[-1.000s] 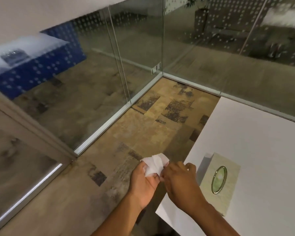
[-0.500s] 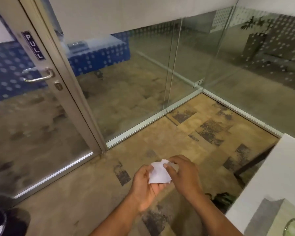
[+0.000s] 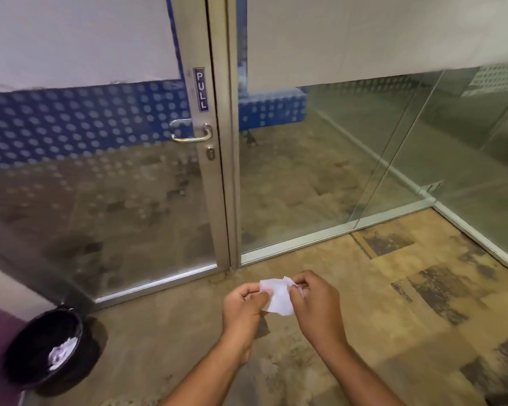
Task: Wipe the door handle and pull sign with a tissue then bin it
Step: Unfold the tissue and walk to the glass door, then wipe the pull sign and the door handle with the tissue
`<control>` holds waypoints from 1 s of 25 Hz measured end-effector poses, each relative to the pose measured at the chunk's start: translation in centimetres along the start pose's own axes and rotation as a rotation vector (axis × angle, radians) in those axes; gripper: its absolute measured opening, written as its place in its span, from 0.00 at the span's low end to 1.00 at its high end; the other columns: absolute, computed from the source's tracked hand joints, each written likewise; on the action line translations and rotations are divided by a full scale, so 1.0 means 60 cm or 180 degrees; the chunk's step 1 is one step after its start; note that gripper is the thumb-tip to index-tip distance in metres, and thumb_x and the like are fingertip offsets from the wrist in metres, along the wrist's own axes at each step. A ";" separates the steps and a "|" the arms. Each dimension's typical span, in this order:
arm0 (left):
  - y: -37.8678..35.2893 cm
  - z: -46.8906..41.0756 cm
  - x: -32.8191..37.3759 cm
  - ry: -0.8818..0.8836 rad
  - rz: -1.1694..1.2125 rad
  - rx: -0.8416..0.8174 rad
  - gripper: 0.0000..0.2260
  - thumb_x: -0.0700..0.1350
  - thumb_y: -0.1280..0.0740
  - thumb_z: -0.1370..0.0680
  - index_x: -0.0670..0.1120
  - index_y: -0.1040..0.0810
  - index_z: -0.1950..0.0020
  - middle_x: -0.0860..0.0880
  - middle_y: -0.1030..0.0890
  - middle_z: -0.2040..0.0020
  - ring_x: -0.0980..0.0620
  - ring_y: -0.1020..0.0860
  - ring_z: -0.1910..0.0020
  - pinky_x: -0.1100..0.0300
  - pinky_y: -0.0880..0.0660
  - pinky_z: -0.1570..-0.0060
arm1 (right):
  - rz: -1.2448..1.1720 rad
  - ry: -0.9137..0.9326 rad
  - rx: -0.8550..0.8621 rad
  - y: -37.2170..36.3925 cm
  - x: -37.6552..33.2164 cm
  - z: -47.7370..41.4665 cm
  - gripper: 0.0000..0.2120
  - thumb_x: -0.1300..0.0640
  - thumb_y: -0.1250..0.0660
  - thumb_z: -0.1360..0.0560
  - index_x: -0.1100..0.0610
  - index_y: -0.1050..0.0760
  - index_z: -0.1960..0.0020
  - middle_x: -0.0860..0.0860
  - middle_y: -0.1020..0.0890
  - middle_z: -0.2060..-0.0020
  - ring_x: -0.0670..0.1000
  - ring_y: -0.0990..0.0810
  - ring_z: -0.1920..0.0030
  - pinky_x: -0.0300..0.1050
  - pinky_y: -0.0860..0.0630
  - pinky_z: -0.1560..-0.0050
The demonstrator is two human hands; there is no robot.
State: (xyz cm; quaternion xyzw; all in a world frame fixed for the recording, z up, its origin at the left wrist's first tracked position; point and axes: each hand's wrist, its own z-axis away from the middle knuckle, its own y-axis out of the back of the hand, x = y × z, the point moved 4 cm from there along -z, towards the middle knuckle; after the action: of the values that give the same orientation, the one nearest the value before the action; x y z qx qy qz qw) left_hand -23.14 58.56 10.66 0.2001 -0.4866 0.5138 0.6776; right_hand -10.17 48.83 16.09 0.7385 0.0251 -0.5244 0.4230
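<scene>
View has been swung left since the earlier frames: the table is gone from frame, door handle (image 3: 191,132) and pull sign (image 3: 200,89) are now centred ahead, bin (image 3: 46,348) seen on the floor at lower left. Tissue (image 3: 277,297) is held low between left hand (image 3: 242,306) and right hand (image 3: 316,307), fingers of both pinched on its edges. Nothing judged wiped yet; the handle is well apart from the tissue.

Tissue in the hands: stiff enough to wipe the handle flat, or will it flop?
Probably floppy: the tissue is creased and sags between the left hand and right hand. Likely very light, since fingertip pinches hold it. It may tear or bunch on the door handle; wadding it should help.
</scene>
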 end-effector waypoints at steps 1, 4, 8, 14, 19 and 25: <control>0.011 -0.010 0.011 -0.0058 0.0012 0.0062 0.05 0.37 0.23 0.24 0.40 0.13 0.49 0.35 0.12 0.57 0.43 0.19 0.61 0.54 0.23 0.59 | -0.0089 -0.0029 -0.0003 -0.018 -0.010 -0.013 0.08 0.64 0.29 0.25 0.50 0.20 0.55 0.44 0.16 0.62 0.45 0.18 0.60 0.45 0.21 0.60; 0.034 -0.045 0.043 -0.0202 -0.0014 0.0297 0.07 0.31 0.30 0.19 0.39 0.12 0.48 0.38 0.11 0.55 0.47 0.16 0.61 0.56 0.19 0.60 | -0.0191 0.0027 -0.0056 -0.068 -0.033 -0.061 0.09 0.64 0.28 0.25 0.50 0.18 0.55 0.44 0.15 0.62 0.44 0.17 0.60 0.41 0.21 0.60; 0.040 -0.114 0.088 -0.0122 0.0365 0.0204 0.16 0.30 0.38 0.18 0.40 0.11 0.42 0.38 0.11 0.48 0.44 0.17 0.53 0.50 0.22 0.49 | -0.0374 0.0411 -0.0354 -0.151 -0.071 -0.142 0.07 0.62 0.28 0.23 0.51 0.15 0.51 0.45 0.17 0.56 0.46 0.16 0.56 0.47 0.19 0.52; 0.038 -0.277 0.197 -0.0278 0.0644 0.0110 0.18 0.44 0.40 0.11 0.37 0.14 0.35 0.34 0.12 0.41 0.42 0.12 0.43 0.56 0.15 0.47 | -0.0588 0.0614 -0.0853 -0.246 -0.116 -0.331 0.13 0.65 0.24 0.27 0.51 0.15 0.47 0.48 0.19 0.52 0.46 0.18 0.53 0.37 0.22 0.49; 0.014 -0.417 0.334 -0.0670 0.0191 0.0354 0.19 0.47 0.41 0.10 0.49 0.09 0.41 0.41 0.10 0.44 0.47 0.12 0.42 0.56 0.18 0.41 | -0.0612 0.0790 -0.0865 -0.287 -0.184 -0.542 0.07 0.64 0.26 0.24 0.53 0.13 0.51 0.46 0.16 0.59 0.43 0.16 0.59 0.32 0.24 0.57; 0.031 -0.487 0.475 -0.1961 -0.0845 0.1107 0.13 0.48 0.32 0.19 0.54 0.13 0.37 0.56 0.12 0.39 0.60 0.17 0.37 0.64 0.22 0.37 | -0.1062 0.1210 -0.0462 -0.288 -0.291 -0.680 0.13 0.69 0.27 0.26 0.51 0.14 0.53 0.44 0.17 0.59 0.44 0.15 0.60 0.40 0.20 0.56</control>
State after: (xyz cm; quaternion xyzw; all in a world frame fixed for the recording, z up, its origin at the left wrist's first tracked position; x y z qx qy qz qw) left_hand -11.61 96.12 21.83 0.5187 -0.5428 0.4123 0.5161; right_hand 4.42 93.57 23.37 0.7772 0.2631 -0.4356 0.3702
